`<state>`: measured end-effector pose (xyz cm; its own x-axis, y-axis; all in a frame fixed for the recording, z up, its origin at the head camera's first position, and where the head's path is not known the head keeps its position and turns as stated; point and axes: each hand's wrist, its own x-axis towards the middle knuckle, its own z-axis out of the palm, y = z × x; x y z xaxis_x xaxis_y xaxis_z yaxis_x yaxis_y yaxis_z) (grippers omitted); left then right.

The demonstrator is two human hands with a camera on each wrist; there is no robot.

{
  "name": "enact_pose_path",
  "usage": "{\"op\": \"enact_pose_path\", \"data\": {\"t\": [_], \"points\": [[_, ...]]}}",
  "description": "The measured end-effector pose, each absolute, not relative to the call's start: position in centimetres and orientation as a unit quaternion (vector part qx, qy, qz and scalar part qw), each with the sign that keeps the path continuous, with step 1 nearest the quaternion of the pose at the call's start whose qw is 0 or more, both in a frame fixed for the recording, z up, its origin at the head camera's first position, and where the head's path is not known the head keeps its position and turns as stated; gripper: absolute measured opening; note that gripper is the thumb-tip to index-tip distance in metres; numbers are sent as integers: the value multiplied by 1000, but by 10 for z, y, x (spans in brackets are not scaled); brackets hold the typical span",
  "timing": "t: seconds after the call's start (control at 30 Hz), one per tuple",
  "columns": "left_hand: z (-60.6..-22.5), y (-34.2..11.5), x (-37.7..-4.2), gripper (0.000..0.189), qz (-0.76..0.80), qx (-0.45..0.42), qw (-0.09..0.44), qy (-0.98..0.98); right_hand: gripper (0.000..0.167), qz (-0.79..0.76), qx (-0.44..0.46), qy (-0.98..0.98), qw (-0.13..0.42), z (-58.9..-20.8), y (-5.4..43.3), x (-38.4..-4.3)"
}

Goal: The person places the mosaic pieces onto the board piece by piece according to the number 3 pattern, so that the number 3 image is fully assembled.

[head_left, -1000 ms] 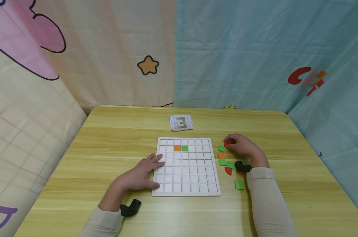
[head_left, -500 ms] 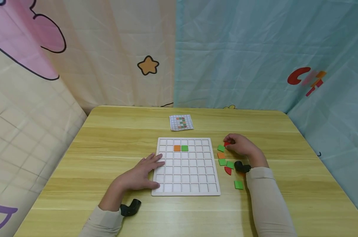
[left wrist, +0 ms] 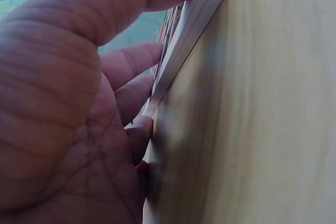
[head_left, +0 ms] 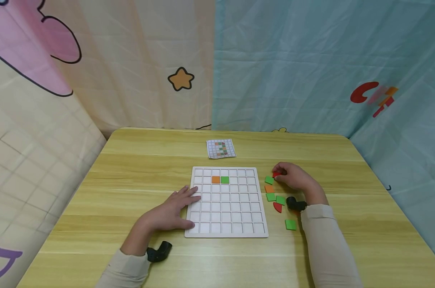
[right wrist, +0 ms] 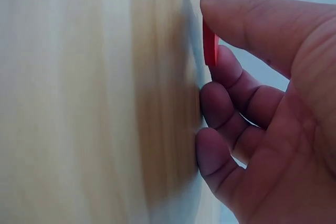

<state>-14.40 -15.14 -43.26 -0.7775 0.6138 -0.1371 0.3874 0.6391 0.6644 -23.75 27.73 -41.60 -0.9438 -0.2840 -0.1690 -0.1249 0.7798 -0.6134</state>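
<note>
Red piece (right wrist: pixel 209 40) stayed pinched in the right hand (head_left: pixel 294 177), right of the board (head_left: pixel 226 207), where I saw nothing newly placed; the left hand (head_left: pixel 168 212) lay spread on the board's edge.

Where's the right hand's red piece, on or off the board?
Off: the right hand pinches the red piece right of the board.

Smooth wood-grained table (head_left: pixel 224 262), matt board (head_left: pixel 226 207), creased cloth curtain (head_left: pixel 293 72); red piece (right wrist: pixel 210 43) perhaps plastic.
</note>
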Motion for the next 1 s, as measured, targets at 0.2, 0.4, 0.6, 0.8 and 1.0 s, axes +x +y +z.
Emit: {"op": "enact_pose_path", "data": {"t": [0.2,0.4,0.6,0.8,1.0], "points": [[-433,-151,-144,79,316,280,176,889,14,-317,-114,933,123,-414,278,-235],[-432,-152,-144,79,322,277,177,888,14,-314,-132,934,110,-412,278,-234],[-432,-152,-144,79,324,277,177,887,14,-314,-140,933,105,-406,271,-233],[-433,-151,-144,79,328,280,176,885,16,-303,-157,933,114,-398,264,-233],[-434,-151,-144,79,323,276,178,888,19,-294,-198,927,120,-394,256,-234]]}}
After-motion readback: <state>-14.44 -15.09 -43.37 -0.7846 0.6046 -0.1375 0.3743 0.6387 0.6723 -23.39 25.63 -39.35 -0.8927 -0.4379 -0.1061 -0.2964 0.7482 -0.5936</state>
